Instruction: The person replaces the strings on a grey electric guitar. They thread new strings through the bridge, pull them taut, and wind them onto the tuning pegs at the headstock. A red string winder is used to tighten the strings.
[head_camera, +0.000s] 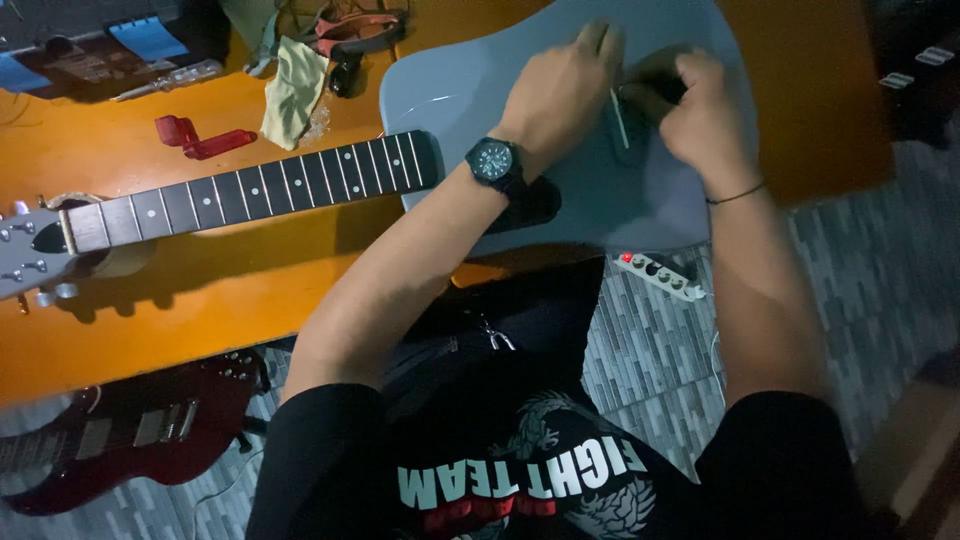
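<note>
A: Which object do both hands work on?

B: A grey acoustic guitar (560, 130) lying flat on an orange table (230, 290), body under the hands, neck (250, 195) running away to the left of the left hand (560, 90) toward the headstock (30, 255).

A: State of the left hand?

B: It rests knuckles-up on the guitar top, fingers curled and pressed together. A thin pale rod-like piece (620, 118) shows just beside its fingertips, in the gap between the two hands; whether the fingers actually pinch it cannot be told. A dark wristwatch (493, 160) sits on that wrist.

A: And the right hand?

B: The right hand (700, 110) lies just beside the left, nearly touching it, fingers bent inward over a dark part (655, 88) on the guitar top. The grip is blurred, so what it holds, if anything, cannot be told. A thin dark band (735, 195) circles the wrist.

A: What surrounds the hands?

B: Well left of the left hand, beyond the neck: a red string winder (200, 138), a yellowish cloth (292, 90) and a screwdriver (165, 80). Below the right forearm, on the grey tiled floor (860, 290), lies a white power strip (662, 275). Far lower left, under the table edge, a dark red electric guitar (120, 440) lies on the floor.
</note>
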